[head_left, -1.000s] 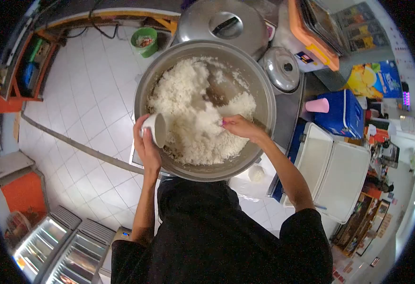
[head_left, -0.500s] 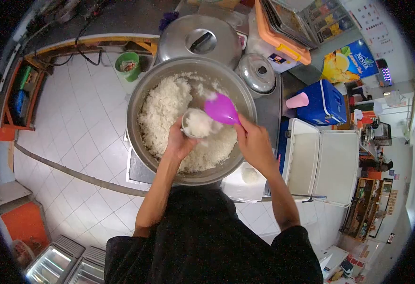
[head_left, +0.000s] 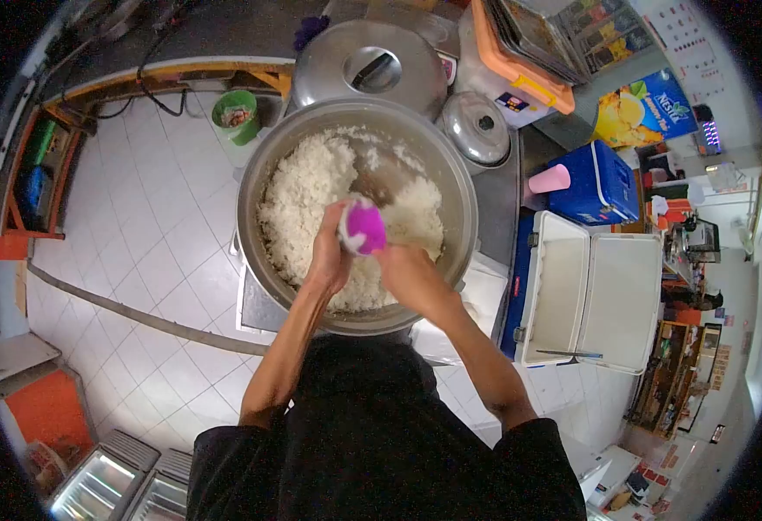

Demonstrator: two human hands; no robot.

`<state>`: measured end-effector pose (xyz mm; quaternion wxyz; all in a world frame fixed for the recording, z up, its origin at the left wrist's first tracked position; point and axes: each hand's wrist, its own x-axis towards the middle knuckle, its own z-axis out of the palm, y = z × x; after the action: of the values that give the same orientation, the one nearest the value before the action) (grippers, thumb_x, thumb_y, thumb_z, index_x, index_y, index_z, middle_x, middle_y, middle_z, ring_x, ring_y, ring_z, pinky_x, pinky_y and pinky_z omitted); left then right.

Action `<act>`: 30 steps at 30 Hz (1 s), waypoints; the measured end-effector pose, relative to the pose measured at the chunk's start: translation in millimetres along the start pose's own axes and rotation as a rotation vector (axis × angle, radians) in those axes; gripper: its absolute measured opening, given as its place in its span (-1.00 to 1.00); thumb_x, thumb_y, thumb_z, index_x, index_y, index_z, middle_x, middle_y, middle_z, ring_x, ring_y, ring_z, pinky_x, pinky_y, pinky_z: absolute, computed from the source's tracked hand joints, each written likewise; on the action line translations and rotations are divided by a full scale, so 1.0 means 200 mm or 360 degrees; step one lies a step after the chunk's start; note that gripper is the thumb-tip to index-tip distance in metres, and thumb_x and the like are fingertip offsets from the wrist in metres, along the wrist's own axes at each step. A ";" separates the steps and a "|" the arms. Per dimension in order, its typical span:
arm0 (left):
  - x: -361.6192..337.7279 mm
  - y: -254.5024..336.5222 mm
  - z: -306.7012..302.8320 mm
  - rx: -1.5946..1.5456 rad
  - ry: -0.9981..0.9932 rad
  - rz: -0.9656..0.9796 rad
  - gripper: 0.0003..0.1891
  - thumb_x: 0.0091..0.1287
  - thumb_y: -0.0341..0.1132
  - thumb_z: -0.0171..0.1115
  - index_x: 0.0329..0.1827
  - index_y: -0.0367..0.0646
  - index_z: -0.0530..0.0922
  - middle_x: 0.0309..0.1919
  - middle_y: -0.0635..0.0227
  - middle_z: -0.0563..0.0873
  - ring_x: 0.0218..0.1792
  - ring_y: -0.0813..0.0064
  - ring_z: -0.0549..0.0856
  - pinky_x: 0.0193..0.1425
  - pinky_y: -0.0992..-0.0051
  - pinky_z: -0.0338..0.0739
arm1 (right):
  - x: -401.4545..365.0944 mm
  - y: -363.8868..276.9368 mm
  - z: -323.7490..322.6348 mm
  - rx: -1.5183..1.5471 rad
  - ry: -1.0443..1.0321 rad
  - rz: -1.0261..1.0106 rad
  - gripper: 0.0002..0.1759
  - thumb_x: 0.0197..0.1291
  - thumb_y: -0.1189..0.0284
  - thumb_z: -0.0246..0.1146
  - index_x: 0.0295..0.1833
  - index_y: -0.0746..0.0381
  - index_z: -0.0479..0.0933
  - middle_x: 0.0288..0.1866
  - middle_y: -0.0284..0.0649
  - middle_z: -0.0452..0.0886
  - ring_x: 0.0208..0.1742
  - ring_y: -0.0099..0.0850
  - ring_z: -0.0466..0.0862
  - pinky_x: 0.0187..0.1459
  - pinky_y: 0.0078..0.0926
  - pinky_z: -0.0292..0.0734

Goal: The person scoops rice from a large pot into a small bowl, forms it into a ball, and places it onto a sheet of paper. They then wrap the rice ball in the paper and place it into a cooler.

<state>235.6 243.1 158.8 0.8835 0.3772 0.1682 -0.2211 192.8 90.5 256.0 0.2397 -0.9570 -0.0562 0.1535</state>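
Observation:
A large metal pot (head_left: 455,178) holds white cooked rice (head_left: 303,187), heaped mostly at its left and front, with some bare bottom showing near the middle. Above the rice, my left hand (head_left: 329,256) is wrapped around a small cup (head_left: 344,234), mostly hidden by fingers and paddle. My right hand (head_left: 411,276) grips the handle of a purple rice paddle (head_left: 369,227). The paddle's blade lies over the cup's mouth, with white rice at its edge.
A big pot lid (head_left: 337,65), a smaller lidded pot (head_left: 477,130) and an orange-lidded bin (head_left: 520,78) stand behind. To the right are a blue cooler (head_left: 594,182), a pink cup (head_left: 549,180) and an open white cooler (head_left: 555,295). A green bucket (head_left: 238,126) is at left.
My right hand has moved left and down, bringing the paddle from beside the cup onto its mouth. My left hand still holds the cup and has shifted only slightly.

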 end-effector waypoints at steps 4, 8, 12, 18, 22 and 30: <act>-0.05 0.05 -0.02 -0.0149 0.0110 0.0026 -0.54 0.57 0.00 -0.13 0.32 -0.12 0.41 0.19 0.27 0.57 0.18 0.32 0.60 0.22 0.20 0.57 | 0.03 0.08 0.00 -0.0344 0.0117 -0.0031 -0.77 0.32 0.45 0.09 -0.18 0.32 0.63 -0.42 0.16 0.64 -0.31 0.12 0.69 -0.22 0.01 0.59; -0.01 0.05 -0.09 -0.0311 0.0210 0.0123 -0.52 0.57 0.02 -0.15 0.32 -0.14 0.41 0.19 0.24 0.58 0.21 0.32 0.58 0.28 0.12 0.51 | 0.00 -0.09 -0.14 -0.0026 0.0098 0.0081 -0.72 0.39 0.42 0.05 -0.22 0.34 0.63 -0.42 0.17 0.62 -0.32 0.12 0.67 -0.26 0.00 0.56; -0.07 0.07 -0.01 -0.0068 0.0053 0.0108 -0.53 0.58 0.03 -0.24 0.33 -0.06 0.37 0.22 0.19 0.51 0.30 0.26 0.48 0.38 0.15 0.39 | 0.05 -0.02 0.05 -0.0345 -0.0036 -0.0175 -0.76 0.34 0.46 0.06 -0.18 0.32 0.64 -0.43 0.15 0.62 -0.38 0.06 0.68 -0.28 0.01 0.55; -0.08 0.18 -0.03 -0.0453 -0.0009 0.0242 -0.26 0.51 0.26 -0.29 0.51 -0.14 0.16 0.40 0.10 0.36 0.41 0.11 0.38 0.46 -0.01 0.27 | -0.04 -0.01 -0.29 -0.0430 0.0386 0.0112 -0.79 0.26 0.39 0.20 -0.08 0.20 0.66 -0.29 0.02 0.69 -0.34 -0.09 0.73 -0.30 -0.13 0.62; -0.04 0.18 -0.03 -0.0828 -0.0140 0.0042 -0.04 0.37 0.48 -0.36 0.57 -0.16 0.03 0.47 0.04 0.28 0.47 0.03 0.25 0.53 -0.07 0.09 | -0.14 -0.03 -0.22 -0.0172 0.0657 -0.0211 -0.72 0.20 0.43 0.26 0.03 0.06 0.66 -0.34 -0.16 0.67 -0.41 -0.22 0.71 -0.36 -0.18 0.59; -0.02 0.19 0.02 -0.0813 -0.0442 -0.0016 0.04 0.30 0.56 -0.37 0.60 -0.13 0.00 0.47 0.07 0.30 0.46 0.02 0.29 0.50 -0.10 0.07 | -0.10 -0.04 -0.10 -0.0771 0.0632 -0.0484 -0.51 0.02 0.54 0.27 0.13 0.00 0.65 -0.38 -0.34 0.57 -0.33 -0.38 0.65 -0.27 -0.37 0.51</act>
<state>251.9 264.3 185.0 0.9633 0.1078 0.0977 -0.2254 179.6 85.2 282.3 0.0319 -0.9780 -0.1853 -0.0908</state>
